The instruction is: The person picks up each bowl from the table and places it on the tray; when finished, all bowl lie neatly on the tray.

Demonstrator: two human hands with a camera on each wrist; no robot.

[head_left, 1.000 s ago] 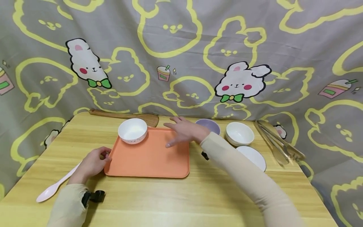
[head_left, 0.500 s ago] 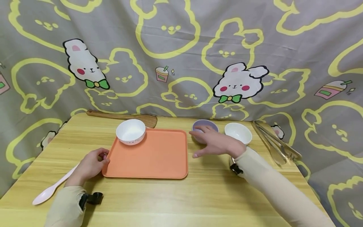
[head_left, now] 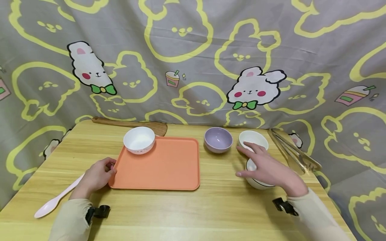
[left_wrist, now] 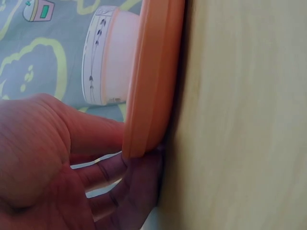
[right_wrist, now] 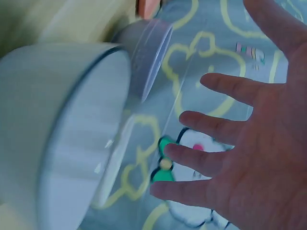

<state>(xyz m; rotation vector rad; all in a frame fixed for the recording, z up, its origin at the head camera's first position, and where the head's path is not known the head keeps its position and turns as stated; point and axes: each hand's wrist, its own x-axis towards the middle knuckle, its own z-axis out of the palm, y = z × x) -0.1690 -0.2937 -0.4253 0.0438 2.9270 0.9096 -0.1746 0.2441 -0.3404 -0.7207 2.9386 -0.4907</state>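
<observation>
My left hand (head_left: 97, 174) grips the left edge of an orange tray (head_left: 164, 169); the left wrist view has the thumb at the rim and the other fingers curled under it. On the tray's back left corner sits a white bowl (head_left: 139, 141), its patterned side (left_wrist: 98, 57) visible from the left wrist. My right hand (head_left: 268, 167) hovers, fingers spread, over a white bowl with a dark rim (head_left: 257, 183), hiding much of it. In the right wrist view, the straight fingers (right_wrist: 225, 129) stand apart from this bowl (right_wrist: 57, 100).
Behind the right hand stand a purple bowl (head_left: 218, 140) and another white bowl (head_left: 253, 136). Metal tongs (head_left: 289, 149) lie at the right edge beside other utensils. A wooden spatula (head_left: 129, 124) lies along the back, a pink spoon (head_left: 57, 200) at left. A patterned curtain (head_left: 193, 67) hangs behind.
My right hand has moved from above the tray, past the purple bowl, rightward and nearer to me over the dark-rimmed bowl. The left hand has stayed at the tray's edge.
</observation>
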